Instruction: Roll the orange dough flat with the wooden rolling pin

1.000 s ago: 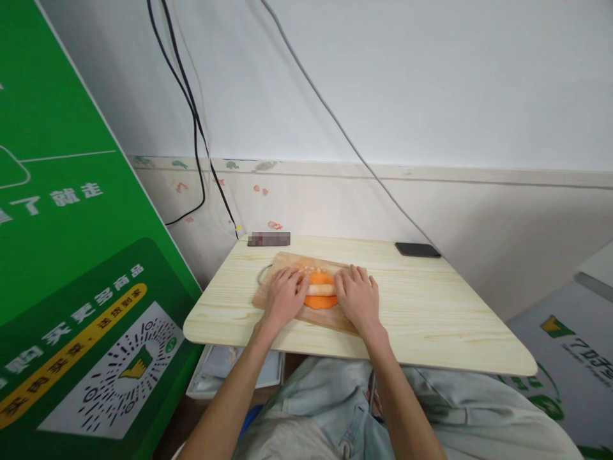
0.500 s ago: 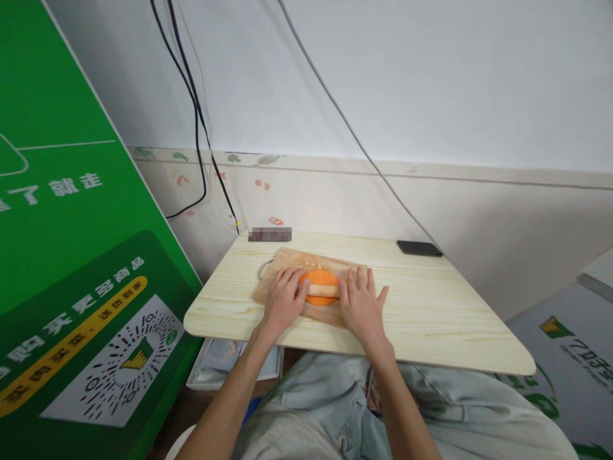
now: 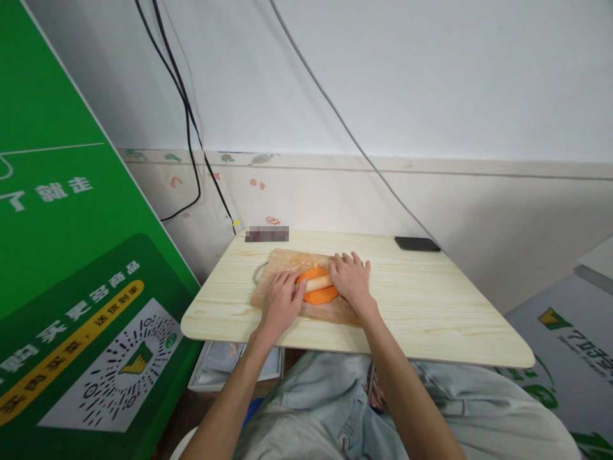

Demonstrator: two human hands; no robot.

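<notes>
Spanning the gap between the two grips in the head view, a pale rolling pin (image 3: 318,283) lies across a flat orange sheet (image 3: 320,297), its right end farther from the person than its left. The left grip (image 3: 282,295) lies over one end, thumb beside the bared middle; the right grip (image 3: 351,276) covers the other, fingers stretched forward and slightly spread. Whether either is clamped round the pin I cannot tell, the undersides being hidden. Sheet and pin rest on a wooden board (image 3: 287,258) upon the bench (image 3: 431,306).
</notes>
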